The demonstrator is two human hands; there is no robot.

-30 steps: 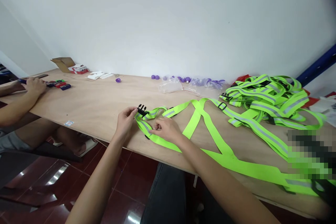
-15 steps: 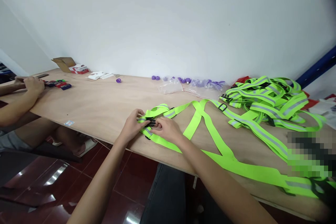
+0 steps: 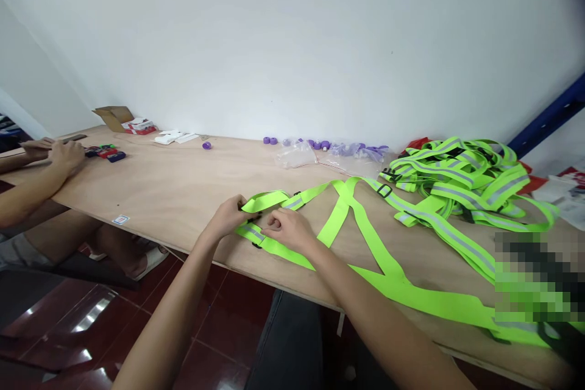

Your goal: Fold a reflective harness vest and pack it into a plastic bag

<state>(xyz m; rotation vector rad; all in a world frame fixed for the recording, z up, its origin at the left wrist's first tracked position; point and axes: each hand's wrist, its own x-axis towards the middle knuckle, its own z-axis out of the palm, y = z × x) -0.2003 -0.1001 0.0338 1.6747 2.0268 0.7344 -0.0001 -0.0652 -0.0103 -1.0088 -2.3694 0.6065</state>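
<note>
A neon-yellow reflective strap vest [image 3: 423, 295] with grey stripes and black adjusters lies spread along the front of the wooden table. My left hand [image 3: 228, 217] is closed on the strap at its left end, by a black buckle [image 3: 255, 217] that my fingers partly cover. My right hand [image 3: 287, 228] hovers just right of the buckle, with a small gap between. Its fingers are curled into a pinch; whether anything is in them is hidden. One strap loops up behind both hands, and a striped strap runs in front of them.
A heap of similar reflective straps [image 3: 470, 177] lies at the back right. Clear plastic bags [image 3: 297, 155] with purple pieces line the wall. Far left, a co-worker's hands [image 3: 66, 155] are near red and dark blue items [image 3: 114, 156]. An open cardboard box [image 3: 112, 119] stands behind.
My right hand has come away from the black buckle, leaving a gap. My left hand has shifted slightly left with the strap end, and more of the buckle is covered.
</note>
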